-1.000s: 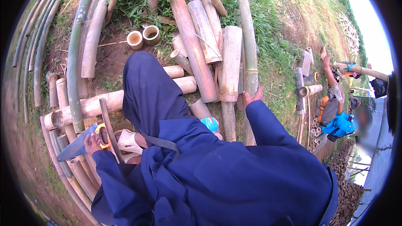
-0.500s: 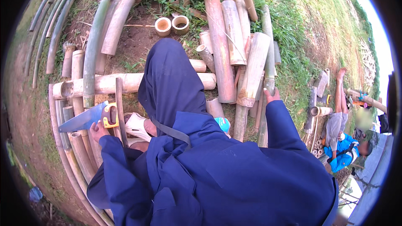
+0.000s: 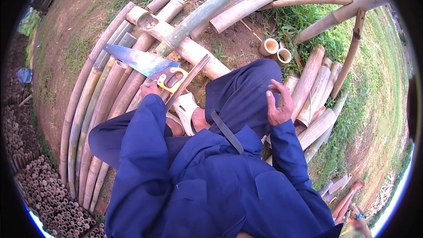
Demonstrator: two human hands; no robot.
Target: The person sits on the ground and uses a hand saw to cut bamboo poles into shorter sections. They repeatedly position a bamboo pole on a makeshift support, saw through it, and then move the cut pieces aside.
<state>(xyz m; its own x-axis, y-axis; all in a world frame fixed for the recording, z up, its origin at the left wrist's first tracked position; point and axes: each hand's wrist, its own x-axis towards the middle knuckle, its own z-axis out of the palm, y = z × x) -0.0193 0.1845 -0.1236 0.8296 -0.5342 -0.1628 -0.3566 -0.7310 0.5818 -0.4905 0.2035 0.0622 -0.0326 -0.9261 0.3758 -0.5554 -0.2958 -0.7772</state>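
Note:
My left hand (image 3: 150,89) is closed at the near edge of a handsaw (image 3: 140,63), where its blue-grey blade meets the yellow handle. The blade points away to the left, above several bamboo poles (image 3: 115,77) lying side by side. A thin split bamboo strip (image 3: 188,82) passes just right of the handle. Over my right knee my right hand (image 3: 280,105) is raised with its fingers apart and slightly bent, holding nothing. Beyond it lies a pile of cut bamboo pieces (image 3: 309,72). A thick bamboo log (image 3: 187,46) lies crosswise ahead of my legs.
Two short bamboo cups (image 3: 269,47) rest on the dirt ahead. A long green pole (image 3: 211,6) crosses the log. At the right stands a bamboo post frame (image 3: 348,12). Stacked cut bamboo (image 3: 53,194) fills the lower left. Another person's legs (image 3: 346,205) show at the lower right.
The view has swung to the right. My right hand has let go of the greenish bamboo pole in the pile and risen over my knee. The saw remains in my left hand.

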